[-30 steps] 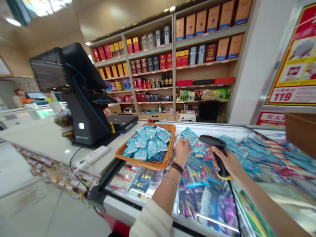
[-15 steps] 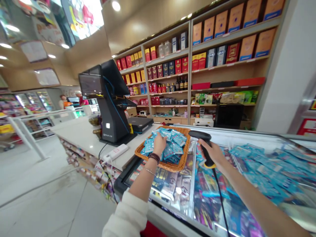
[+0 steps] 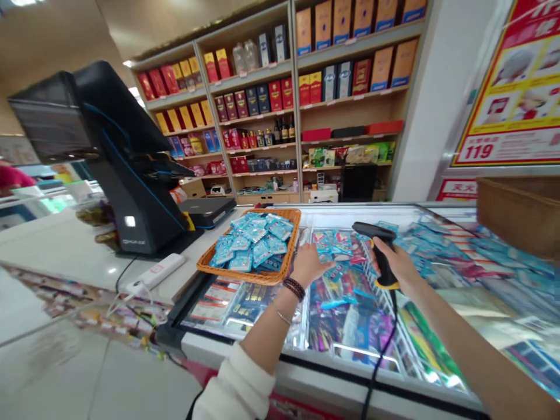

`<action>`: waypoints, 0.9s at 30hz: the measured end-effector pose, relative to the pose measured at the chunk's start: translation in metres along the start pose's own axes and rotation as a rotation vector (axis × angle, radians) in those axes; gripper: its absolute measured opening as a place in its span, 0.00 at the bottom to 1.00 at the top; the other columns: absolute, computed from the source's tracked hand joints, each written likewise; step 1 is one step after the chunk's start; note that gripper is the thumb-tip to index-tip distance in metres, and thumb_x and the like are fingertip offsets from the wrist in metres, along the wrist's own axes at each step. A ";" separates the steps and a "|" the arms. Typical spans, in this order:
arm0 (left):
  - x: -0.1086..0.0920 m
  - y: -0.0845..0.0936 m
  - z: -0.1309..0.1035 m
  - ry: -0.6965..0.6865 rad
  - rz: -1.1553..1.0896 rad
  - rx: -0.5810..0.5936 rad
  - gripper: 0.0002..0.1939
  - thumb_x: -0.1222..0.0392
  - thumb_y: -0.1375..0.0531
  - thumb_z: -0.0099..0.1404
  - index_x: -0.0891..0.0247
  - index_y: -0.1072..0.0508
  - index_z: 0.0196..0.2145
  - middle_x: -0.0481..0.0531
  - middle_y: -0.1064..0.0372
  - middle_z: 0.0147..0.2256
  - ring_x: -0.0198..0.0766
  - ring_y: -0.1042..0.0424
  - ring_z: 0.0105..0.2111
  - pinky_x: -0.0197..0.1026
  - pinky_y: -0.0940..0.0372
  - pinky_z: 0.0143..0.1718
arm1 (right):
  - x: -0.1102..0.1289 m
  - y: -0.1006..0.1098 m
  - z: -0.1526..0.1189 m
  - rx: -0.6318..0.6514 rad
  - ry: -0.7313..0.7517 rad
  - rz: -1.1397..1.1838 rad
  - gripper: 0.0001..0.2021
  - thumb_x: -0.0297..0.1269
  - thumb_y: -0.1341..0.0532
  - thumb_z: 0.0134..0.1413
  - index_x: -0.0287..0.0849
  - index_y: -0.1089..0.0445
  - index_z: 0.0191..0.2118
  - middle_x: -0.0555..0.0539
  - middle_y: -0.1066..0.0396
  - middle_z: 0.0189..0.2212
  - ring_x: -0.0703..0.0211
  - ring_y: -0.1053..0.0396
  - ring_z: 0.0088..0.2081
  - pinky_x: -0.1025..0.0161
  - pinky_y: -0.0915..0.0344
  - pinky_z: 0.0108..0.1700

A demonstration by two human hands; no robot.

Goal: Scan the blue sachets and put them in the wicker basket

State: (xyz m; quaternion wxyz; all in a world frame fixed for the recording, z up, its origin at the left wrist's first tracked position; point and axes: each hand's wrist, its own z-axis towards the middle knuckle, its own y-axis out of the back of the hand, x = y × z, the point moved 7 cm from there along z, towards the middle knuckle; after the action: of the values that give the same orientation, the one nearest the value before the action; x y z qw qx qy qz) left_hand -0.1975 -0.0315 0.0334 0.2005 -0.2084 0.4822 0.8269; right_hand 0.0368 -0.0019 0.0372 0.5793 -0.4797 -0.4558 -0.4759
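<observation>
My right hand [image 3: 398,265] grips a black barcode scanner [image 3: 380,248] by its handle, its cable hanging down over the glass. My left hand [image 3: 311,265] has its fingers stretched out and holds nothing; it hovers just right of an orange wicker basket [image 3: 205,265]. Blue packets [image 3: 247,239] are heaped in that basket. Between my hands, more blue packets [image 3: 336,245] lie in the glass-topped freezer case, near the left hand's fingertips. Whether those fingertips touch a packet I cannot tell.
A black checkout terminal [image 3: 135,192] and a white power strip [image 3: 157,273] stand on the counter at left. More blue packets [image 3: 441,239] are spread to the right, near a brown box [image 3: 520,219]. Shelves [image 3: 258,76] of boxes line the back wall.
My left hand has left the packets in the basket, moved right and opened its fingers. The view has turned to the right. My right hand still holds the scanner.
</observation>
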 end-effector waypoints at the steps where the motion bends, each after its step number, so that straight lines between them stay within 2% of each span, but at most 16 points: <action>1: 0.000 -0.014 -0.002 0.019 0.009 0.008 0.27 0.49 0.24 0.45 0.63 0.28 0.39 0.67 0.26 0.42 0.61 0.27 0.50 0.52 0.36 0.53 | -0.003 0.007 -0.001 -0.023 -0.019 0.008 0.23 0.59 0.29 0.42 0.44 0.33 0.27 0.51 0.34 0.18 0.64 0.38 0.15 0.64 0.40 0.14; 3: 0.001 -0.034 -0.002 0.062 -0.020 0.027 0.30 0.54 0.22 0.42 0.64 0.28 0.39 0.69 0.26 0.43 0.63 0.28 0.51 0.53 0.36 0.54 | -0.009 0.016 -0.001 -0.059 -0.039 0.015 0.24 0.60 0.29 0.41 0.44 0.33 0.27 0.52 0.34 0.17 0.64 0.39 0.14 0.65 0.41 0.14; 5: 0.002 -0.047 0.001 0.091 -0.124 0.039 0.31 0.60 0.23 0.42 0.65 0.29 0.44 0.67 0.25 0.45 0.60 0.26 0.50 0.52 0.35 0.52 | -0.011 0.017 -0.001 -0.070 -0.033 0.008 0.24 0.61 0.29 0.41 0.44 0.33 0.27 0.52 0.34 0.16 0.64 0.39 0.14 0.65 0.41 0.14; 7: 0.003 -0.054 0.006 0.124 -0.276 0.025 0.31 0.64 0.25 0.46 0.64 0.29 0.47 0.63 0.24 0.44 0.54 0.24 0.46 0.48 0.33 0.48 | -0.012 0.012 -0.001 -0.044 -0.014 -0.013 0.25 0.62 0.30 0.42 0.44 0.33 0.27 0.52 0.33 0.17 0.64 0.38 0.14 0.65 0.42 0.14; 9: 0.009 -0.059 0.012 0.186 -0.441 -0.014 0.28 0.66 0.28 0.50 0.63 0.30 0.48 0.58 0.23 0.39 0.46 0.22 0.38 0.44 0.31 0.42 | -0.011 0.005 -0.003 0.004 0.007 -0.052 0.25 0.62 0.31 0.43 0.44 0.33 0.26 0.52 0.33 0.17 0.64 0.38 0.14 0.66 0.42 0.14; 11: 0.018 -0.062 0.017 0.266 -0.590 -0.064 0.27 0.67 0.29 0.52 0.64 0.32 0.48 0.52 0.23 0.33 0.39 0.24 0.30 0.40 0.32 0.35 | -0.010 -0.002 -0.006 0.056 0.033 -0.102 0.25 0.62 0.32 0.46 0.44 0.35 0.25 0.52 0.33 0.16 0.65 0.38 0.13 0.66 0.43 0.15; 13: 0.027 -0.064 0.021 0.325 -0.695 -0.120 0.27 0.65 0.29 0.51 0.64 0.33 0.47 0.48 0.24 0.29 0.37 0.25 0.27 0.37 0.32 0.32 | -0.008 -0.007 -0.010 0.093 0.063 -0.162 0.24 0.62 0.34 0.49 0.45 0.36 0.23 0.53 0.35 0.14 0.64 0.39 0.13 0.65 0.43 0.16; 16: 0.035 -0.068 0.028 0.328 -0.807 -0.121 0.23 0.61 0.27 0.49 0.64 0.30 0.41 0.49 0.24 0.27 0.38 0.23 0.29 0.38 0.31 0.33 | -0.005 -0.011 -0.014 0.117 0.099 -0.241 0.23 0.60 0.36 0.53 0.45 0.36 0.23 0.53 0.37 0.11 0.64 0.40 0.13 0.65 0.42 0.18; 19: 0.037 -0.073 0.034 0.286 -0.922 -0.082 0.17 0.57 0.27 0.50 0.65 0.26 0.34 0.54 0.22 0.31 0.40 0.22 0.33 0.40 0.29 0.37 | -0.007 -0.014 -0.015 0.139 0.106 -0.291 0.23 0.59 0.38 0.55 0.45 0.36 0.23 0.53 0.36 0.11 0.64 0.40 0.12 0.65 0.42 0.19; 24: 0.051 -0.075 0.033 0.357 -0.943 -0.213 0.20 0.55 0.25 0.48 0.67 0.22 0.37 0.58 0.21 0.35 0.43 0.22 0.37 0.44 0.27 0.42 | -0.010 -0.017 -0.016 0.163 0.117 -0.333 0.23 0.60 0.38 0.56 0.45 0.36 0.24 0.53 0.35 0.11 0.63 0.39 0.13 0.64 0.42 0.19; 27: 0.051 -0.079 0.034 0.328 -0.953 -0.197 0.22 0.52 0.25 0.46 0.66 0.20 0.37 0.57 0.21 0.35 0.45 0.22 0.38 0.46 0.26 0.41 | -0.009 -0.020 -0.019 0.183 0.133 -0.366 0.23 0.60 0.40 0.57 0.46 0.36 0.23 0.53 0.35 0.11 0.62 0.39 0.13 0.63 0.41 0.21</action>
State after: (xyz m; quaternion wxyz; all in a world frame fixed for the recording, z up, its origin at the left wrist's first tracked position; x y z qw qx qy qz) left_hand -0.2034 0.0412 -0.0346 0.4566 -0.5498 0.2786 0.6416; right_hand 0.0172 -0.0209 0.0281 0.5530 -0.3021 -0.5374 -0.5604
